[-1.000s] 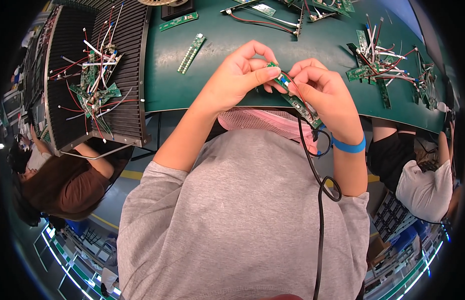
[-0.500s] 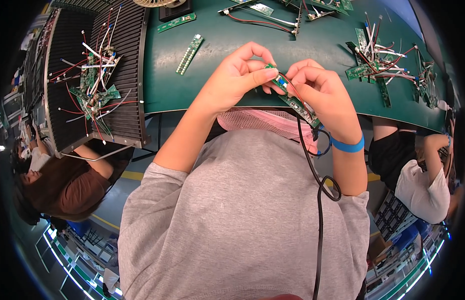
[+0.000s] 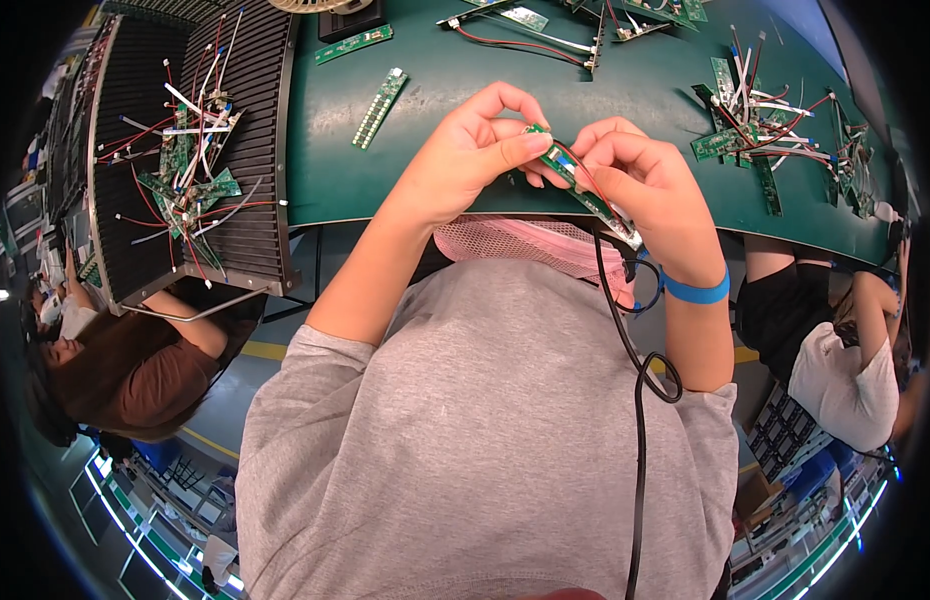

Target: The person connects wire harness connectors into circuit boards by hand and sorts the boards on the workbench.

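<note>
A narrow green circuit board (image 3: 563,164) with a blue-and-white piece on it is held above the near edge of the table. My left hand (image 3: 485,150) pinches its far left end between thumb and fingers. On the other side, my right hand (image 3: 640,185) has its thumb and fingers closed at the board's middle, by a thin red wire (image 3: 597,190). The board's lower right end pokes out below my right hand. Which part my right fingertips grip is partly hidden. A blue wrist strap (image 3: 696,289) circles my right wrist.
Another board (image 3: 380,108) lies on the green table (image 3: 455,60). A slotted black rack (image 3: 265,130) at left holds boards with wires. More wired boards (image 3: 755,130) are heaped at right. A black cable (image 3: 641,450) hangs over my front. People sit on both sides.
The circuit board has turned slightly in my fingers, so its lower right end now shows a narrower face. Both hands stay nearly in place.
</note>
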Available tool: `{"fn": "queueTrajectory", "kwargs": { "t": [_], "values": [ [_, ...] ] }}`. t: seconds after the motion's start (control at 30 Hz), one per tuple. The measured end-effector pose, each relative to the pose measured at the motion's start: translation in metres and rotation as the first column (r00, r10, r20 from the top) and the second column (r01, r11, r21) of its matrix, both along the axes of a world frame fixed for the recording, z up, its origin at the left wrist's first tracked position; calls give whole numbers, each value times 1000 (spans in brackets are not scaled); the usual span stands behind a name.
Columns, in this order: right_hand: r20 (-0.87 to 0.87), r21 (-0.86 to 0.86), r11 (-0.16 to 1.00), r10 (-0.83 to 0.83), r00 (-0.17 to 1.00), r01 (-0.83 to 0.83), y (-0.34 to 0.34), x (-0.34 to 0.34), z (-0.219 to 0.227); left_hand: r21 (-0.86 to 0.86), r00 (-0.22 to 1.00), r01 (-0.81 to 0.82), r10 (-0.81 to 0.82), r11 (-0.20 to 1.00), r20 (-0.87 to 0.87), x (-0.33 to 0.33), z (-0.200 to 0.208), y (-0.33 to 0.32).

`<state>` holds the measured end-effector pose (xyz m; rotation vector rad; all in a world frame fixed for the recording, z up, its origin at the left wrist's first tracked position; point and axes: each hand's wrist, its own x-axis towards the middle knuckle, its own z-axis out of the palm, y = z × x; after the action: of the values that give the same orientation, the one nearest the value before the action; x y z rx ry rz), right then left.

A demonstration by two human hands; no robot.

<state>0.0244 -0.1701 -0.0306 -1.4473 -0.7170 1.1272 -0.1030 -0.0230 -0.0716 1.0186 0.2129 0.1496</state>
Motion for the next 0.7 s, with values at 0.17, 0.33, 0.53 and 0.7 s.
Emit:
{"fn": "queueTrajectory", "kwargs": {
  "t": [0.17, 0.33, 0.53, 0.7],
  "values": [
    [-9, 7, 1000, -4, 1000, 4, 0, 0, -2, -5, 1000, -4, 4, 1000, -3, 0, -1, 0],
    [28, -3, 1000, -9, 1000, 9, 1, 0, -4, 6, 1000, -7, 7, 1000, -13, -1, -2, -1],
    [16, -20, 1000, -16, 1000, 16, 1, -1, -5, 14, 1000, -9, 9, 1000, -20, -1, -1, -2],
    [25, -15, 1000, -22, 999, 22, 2, -1, -5, 19, 1000, -16, 16, 1000, -20, -1, -3, -1]
  ]
}}
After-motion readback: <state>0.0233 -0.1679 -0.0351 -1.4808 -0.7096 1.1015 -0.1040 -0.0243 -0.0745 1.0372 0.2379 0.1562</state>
